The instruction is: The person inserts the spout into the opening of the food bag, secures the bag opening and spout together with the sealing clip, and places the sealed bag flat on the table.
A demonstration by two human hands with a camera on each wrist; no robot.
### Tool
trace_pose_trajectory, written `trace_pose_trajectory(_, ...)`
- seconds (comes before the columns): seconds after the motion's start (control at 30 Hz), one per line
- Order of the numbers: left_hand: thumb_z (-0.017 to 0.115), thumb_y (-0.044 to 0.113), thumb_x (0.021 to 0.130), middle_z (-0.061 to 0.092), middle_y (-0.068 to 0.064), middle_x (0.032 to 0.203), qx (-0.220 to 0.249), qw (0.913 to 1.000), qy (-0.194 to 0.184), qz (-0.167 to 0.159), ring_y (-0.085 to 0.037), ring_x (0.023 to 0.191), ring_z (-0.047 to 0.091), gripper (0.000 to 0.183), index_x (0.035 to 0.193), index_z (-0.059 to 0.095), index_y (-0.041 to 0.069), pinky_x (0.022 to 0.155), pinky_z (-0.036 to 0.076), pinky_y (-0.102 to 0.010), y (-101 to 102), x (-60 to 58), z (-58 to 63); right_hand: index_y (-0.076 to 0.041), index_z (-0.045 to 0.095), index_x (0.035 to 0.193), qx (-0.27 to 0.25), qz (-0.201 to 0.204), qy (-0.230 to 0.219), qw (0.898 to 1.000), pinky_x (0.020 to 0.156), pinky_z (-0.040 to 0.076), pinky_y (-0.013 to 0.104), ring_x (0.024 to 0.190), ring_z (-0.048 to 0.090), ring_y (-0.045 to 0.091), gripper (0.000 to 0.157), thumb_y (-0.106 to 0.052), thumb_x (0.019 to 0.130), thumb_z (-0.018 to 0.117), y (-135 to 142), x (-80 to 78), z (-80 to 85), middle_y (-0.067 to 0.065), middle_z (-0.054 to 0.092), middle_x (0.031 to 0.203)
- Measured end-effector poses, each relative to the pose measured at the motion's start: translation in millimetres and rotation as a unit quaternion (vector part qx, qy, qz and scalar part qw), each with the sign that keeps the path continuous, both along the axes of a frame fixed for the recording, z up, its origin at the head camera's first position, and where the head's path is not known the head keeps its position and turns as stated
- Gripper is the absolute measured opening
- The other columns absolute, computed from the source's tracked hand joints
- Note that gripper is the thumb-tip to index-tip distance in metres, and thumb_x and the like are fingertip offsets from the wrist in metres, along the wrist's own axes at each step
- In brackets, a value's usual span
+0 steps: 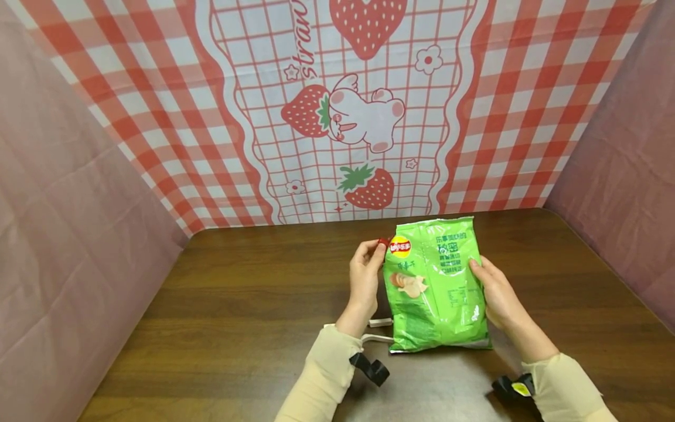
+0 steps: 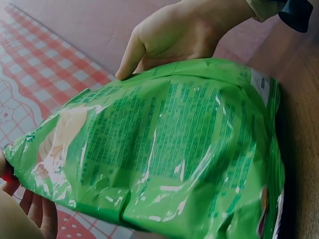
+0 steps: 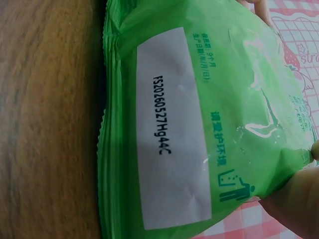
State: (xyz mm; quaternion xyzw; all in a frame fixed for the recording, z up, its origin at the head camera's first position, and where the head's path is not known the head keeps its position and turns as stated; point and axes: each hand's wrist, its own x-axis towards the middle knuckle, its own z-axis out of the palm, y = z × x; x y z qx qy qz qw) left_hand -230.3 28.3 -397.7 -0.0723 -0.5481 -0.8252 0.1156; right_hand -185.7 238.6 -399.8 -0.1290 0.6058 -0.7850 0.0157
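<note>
A green bag of potato chips (image 1: 437, 293) stands upright on the table, its printed back facing me. My left hand (image 1: 365, 278) pinches the bag's upper left edge between thumb and fingers. A small red patch (image 1: 383, 241) shows at those fingertips; whether it belongs to the bag or is separate is unclear. On the bag's right side my right hand (image 1: 498, 290) grips the edge, thumb on the near face and fingers hidden behind. In the right wrist view a white label (image 3: 172, 129) with a printed code lies near the bag's crimped bottom seam (image 3: 109, 149).
Two slim white pieces (image 1: 377, 339) lie on the brown wooden table (image 1: 253, 305) left of the bag, partly hidden behind it. A red-checked strawberry cloth (image 1: 358, 176) hangs at the back. Pinkish cloth walls (image 1: 89, 193) stand on both sides.
</note>
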Motion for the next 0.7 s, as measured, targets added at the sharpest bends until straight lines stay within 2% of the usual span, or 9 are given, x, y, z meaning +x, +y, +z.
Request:
trace_pose_trajectory(0.17, 0.055, 0.026, 0.082, 0.056, 0.000, 0.083, -0.009, 0.9999, 0.012, 0.007, -0.008, 0.074, 0.049, 0.032, 0.096, 0.055, -0.003, 0.062, 0.039, -0.021, 1, 0.0, -2.7, -0.016, 0.041, 0.111, -0.015, -0.006, -0.001, 1.000, 0.063, 0.047, 0.026, 0.075, 0.058, 0.011, 0.022, -0.024, 0.093, 0.031, -2, 1.2, 0.0, -0.002, 0.059, 0.087)
trace_pose_trajectory(0.2, 0.055, 0.026, 0.082, 0.056, -0.001, 0.084, -0.010, 0.9996, 0.024, 0.007, -0.008, 0.074, 0.050, 0.031, 0.095, 0.056, -0.001, 0.062, 0.039, -0.021, 2, -8.8, -13.9, -0.016, 0.041, 0.111, -0.018, -0.006, -0.001, 1.000, 0.064, 0.047, 0.026, 0.075, 0.058, 0.011, 0.022, -0.024, 0.093, 0.031, -2, 1.4, -0.1, -0.002, 0.059, 0.088)
trace_pose_trajectory(0.23, 0.055, 0.027, 0.082, 0.057, -0.001, 0.085, -0.014, 0.9993, 0.034, 0.007, -0.008, 0.074, 0.050, 0.029, 0.095, 0.056, 0.001, 0.062, 0.040, -0.021, 3, -12.7, -19.9, -0.015, 0.041, 0.111, -0.020, -0.008, -0.001, 1.000, 0.064, 0.047, 0.026, 0.075, 0.058, 0.011, 0.022, -0.024, 0.093, 0.031, -2, 1.6, -0.1, -0.002, 0.059, 0.088)
trace_pose_trajectory(0.33, 0.055, 0.029, 0.082, 0.057, -0.003, 0.086, -0.017, 0.9987, 0.047, 0.002, -0.009, 0.075, 0.051, 0.028, 0.096, 0.057, 0.005, 0.063, 0.041, -0.023, 2, -17.3, -26.2, -0.015, 0.041, 0.110, -0.024, -0.009, -0.002, 1.000, 0.063, 0.047, 0.026, 0.075, 0.058, 0.011, 0.022, -0.024, 0.093, 0.032, -2, 2.2, -0.3, -0.002, 0.059, 0.088)
trace_pose_trajectory(0.4, 0.055, 0.029, 0.081, 0.057, -0.003, 0.087, -0.015, 0.9990, 0.042, 0.000, -0.010, 0.076, 0.051, 0.029, 0.098, 0.056, 0.006, 0.063, 0.041, -0.024, 2, -17.5, -25.4, -0.015, 0.041, 0.111, -0.025, -0.009, -0.001, 1.000, 0.063, 0.047, 0.026, 0.075, 0.057, 0.011, 0.022, -0.024, 0.093, 0.032, -2, 2.4, -0.4, -0.002, 0.059, 0.088)
trace_pose_trajectory(0.47, 0.057, 0.030, 0.080, 0.056, -0.003, 0.086, -0.011, 0.9998, 0.018, -0.003, -0.010, 0.075, 0.051, 0.032, 0.099, 0.054, 0.004, 0.063, 0.041, -0.024, -1, -4.6, -7.7, -0.015, 0.041, 0.111, -0.027, -0.007, -0.001, 1.000, 0.063, 0.047, 0.026, 0.076, 0.057, 0.011, 0.022, -0.024, 0.093, 0.033, -2, 2.7, -0.4, -0.002, 0.059, 0.088)
trace_pose_trajectory(0.5, 0.057, 0.028, 0.080, 0.056, -0.002, 0.086, -0.009, 0.9999, 0.011, -0.004, -0.010, 0.076, 0.051, 0.032, 0.100, 0.054, 0.003, 0.063, 0.041, -0.023, -1, -4.2, -6.3, -0.015, 0.041, 0.111, -0.028, -0.006, -0.001, 1.000, 0.064, 0.047, 0.026, 0.076, 0.057, 0.011, 0.022, -0.023, 0.093, 0.033, -2, 2.7, -0.4, -0.002, 0.059, 0.088)
trace_pose_trajectory(0.53, 0.058, 0.027, 0.080, 0.056, -0.002, 0.086, -0.006, 1.0000, -0.002, -0.006, -0.010, 0.076, 0.050, 0.033, 0.099, 0.054, 0.001, 0.064, 0.041, -0.023, -2, -0.2, 0.1, -0.015, 0.041, 0.111, -0.029, -0.006, -0.001, 1.000, 0.064, 0.047, 0.026, 0.076, 0.057, 0.011, 0.022, -0.023, 0.093, 0.033, -2, 2.7, -0.4, -0.002, 0.059, 0.088)
trace_pose_trajectory(0.7, 0.057, 0.017, 0.081, 0.056, -0.001, 0.085, 0.003, 0.9996, -0.024, -0.013, -0.009, 0.075, 0.051, 0.027, 0.099, 0.056, -0.003, 0.064, 0.042, -0.021, -3, 2.0, 6.4, -0.016, 0.041, 0.111, -0.029, -0.005, 0.001, 1.000, 0.064, 0.047, 0.025, 0.077, 0.057, 0.010, 0.022, -0.023, 0.093, 0.032, -2, 2.4, -0.4, -0.002, 0.059, 0.089)
